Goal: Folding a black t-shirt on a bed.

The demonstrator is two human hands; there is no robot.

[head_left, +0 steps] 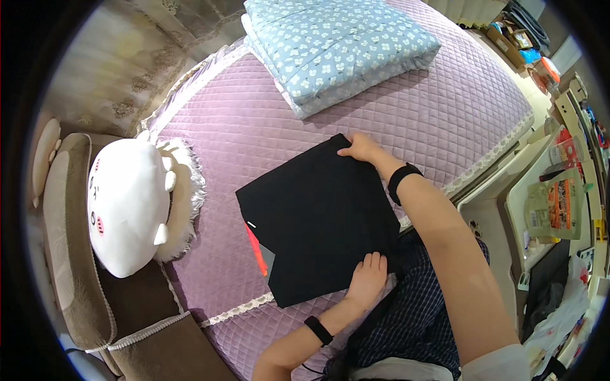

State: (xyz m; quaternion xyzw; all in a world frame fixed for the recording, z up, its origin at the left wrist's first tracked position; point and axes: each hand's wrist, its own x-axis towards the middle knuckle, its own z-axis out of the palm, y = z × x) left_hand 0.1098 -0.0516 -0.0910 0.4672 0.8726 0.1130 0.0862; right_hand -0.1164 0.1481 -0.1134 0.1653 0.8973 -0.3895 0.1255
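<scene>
Altogether, two hands touch one black garment on one bedspread.

The light is bright, shadows soft, edges fisheye-bent and black.

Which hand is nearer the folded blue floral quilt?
Right. The right hand is at the far corner of the black cloth, a gap short of the blue floral quilt; the left hand is on the cloth's near side, farther away.
</scene>
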